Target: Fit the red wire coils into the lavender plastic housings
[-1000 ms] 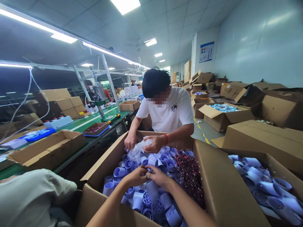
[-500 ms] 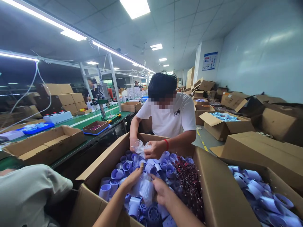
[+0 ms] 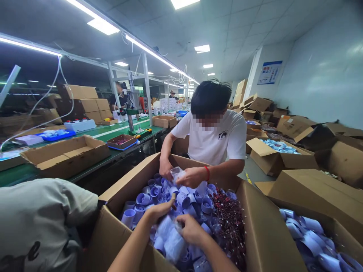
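Observation:
A clear plastic bag (image 3: 173,243) with whitish contents hangs low over the big carton (image 3: 263,226). My right hand (image 3: 190,228) pinches the bag's upper edge between thumb and fingers. At the bag's other side, my left hand (image 3: 161,210) is closed on it, thumb raised; its other fingers are partly hidden. Under both hands lie several white plastic cups (image 3: 143,199), short and round. A heap of dark red wires (image 3: 228,213) with small pale tips fills the carton's right side. Across from me, a co-worker's hands (image 3: 188,176) hold another clear bag (image 3: 177,173).
At left, a green workbench (image 3: 136,130) carries an open cardboard tray (image 3: 66,156) and a smaller box of red parts (image 3: 121,141). Another carton of white cups (image 3: 312,234) stands close on the right. A grey sleeve (image 3: 48,211) is near the left edge.
The view has turned left, so the scene sits further right. My hands have tilted the bag lower and nearer to me. The co-worker's hands still handle their bag.

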The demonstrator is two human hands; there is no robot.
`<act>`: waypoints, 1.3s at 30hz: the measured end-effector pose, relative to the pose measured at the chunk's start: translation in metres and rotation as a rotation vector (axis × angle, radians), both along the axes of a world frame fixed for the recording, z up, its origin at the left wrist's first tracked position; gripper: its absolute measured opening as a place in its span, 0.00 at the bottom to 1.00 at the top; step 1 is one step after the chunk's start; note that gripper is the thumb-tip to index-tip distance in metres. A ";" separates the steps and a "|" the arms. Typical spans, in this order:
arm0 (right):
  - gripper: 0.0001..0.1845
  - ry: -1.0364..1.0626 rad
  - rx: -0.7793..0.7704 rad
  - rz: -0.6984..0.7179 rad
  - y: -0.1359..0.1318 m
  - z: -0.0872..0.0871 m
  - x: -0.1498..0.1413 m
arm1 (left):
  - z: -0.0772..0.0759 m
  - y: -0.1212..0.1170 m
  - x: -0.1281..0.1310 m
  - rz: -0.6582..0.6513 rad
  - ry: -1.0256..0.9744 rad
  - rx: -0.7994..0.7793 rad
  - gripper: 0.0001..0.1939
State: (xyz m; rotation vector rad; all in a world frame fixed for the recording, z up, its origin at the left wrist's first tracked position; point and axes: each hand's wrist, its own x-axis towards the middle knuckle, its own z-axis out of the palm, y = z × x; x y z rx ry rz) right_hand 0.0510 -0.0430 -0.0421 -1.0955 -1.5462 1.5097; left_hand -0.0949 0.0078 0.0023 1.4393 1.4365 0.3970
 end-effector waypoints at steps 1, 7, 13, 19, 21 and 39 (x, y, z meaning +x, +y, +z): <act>0.10 0.058 -0.011 0.002 0.001 0.007 0.002 | 0.006 0.000 -0.002 0.043 -0.118 -0.107 0.39; 0.21 0.516 -0.161 -0.148 0.006 0.039 0.018 | 0.018 -0.006 0.003 0.248 -0.628 0.123 0.33; 0.21 0.425 -0.201 -0.221 0.007 0.034 0.021 | 0.004 -0.005 0.017 0.142 -0.482 0.494 0.28; 0.19 0.515 -0.276 -0.348 0.015 0.022 0.024 | 0.007 -0.002 0.004 0.448 -0.311 0.657 0.18; 0.18 0.470 -0.190 -0.447 0.021 0.016 0.026 | 0.006 -0.004 0.000 0.443 -0.232 0.639 0.15; 0.25 0.177 -0.016 -0.598 0.036 0.033 0.026 | 0.033 0.019 -0.043 -0.013 0.275 0.552 0.12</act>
